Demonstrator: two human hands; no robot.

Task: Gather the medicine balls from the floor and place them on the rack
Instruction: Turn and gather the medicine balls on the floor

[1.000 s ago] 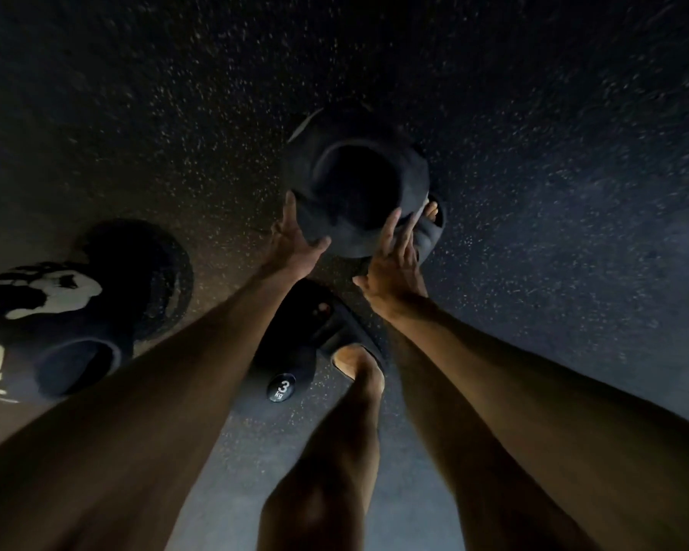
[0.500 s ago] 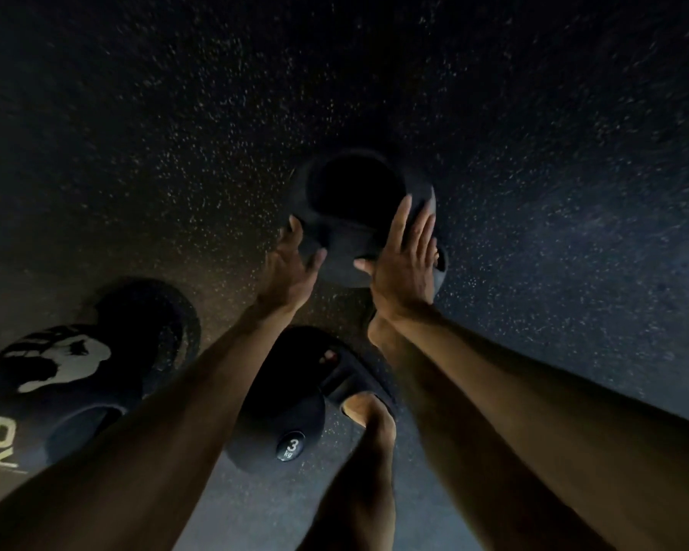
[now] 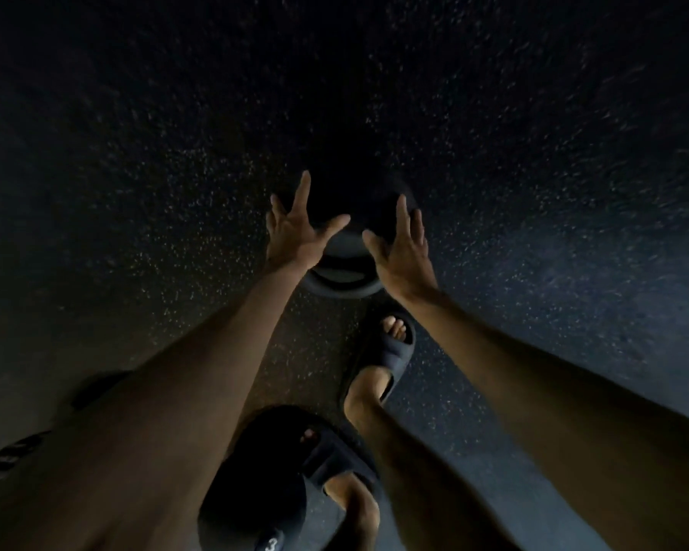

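A dark medicine ball (image 3: pixel 345 268) lies on the speckled floor ahead of my feet, its far side lost in shadow. My left hand (image 3: pixel 295 232) reaches to its left side with fingers spread and straight. My right hand (image 3: pixel 400 248) sits at its right side, fingers extended over the ball. Whether the palms touch the ball is hard to tell. A second black ball marked "3" (image 3: pixel 255 491) rests by my left foot at the bottom. A third ball with white print (image 3: pixel 5 463) peeks out at the lower left behind my left arm.
The dark speckled rubber floor (image 3: pixel 533 192) stretches all around. My two feet in dark slides (image 3: pixel 390 351) stand between the balls. No rack is in view.
The view has shifted forward, so the far ball now sits lower and closer. Both hands have spread wider on either side of it. The lower-left ball has slid mostly out of view.
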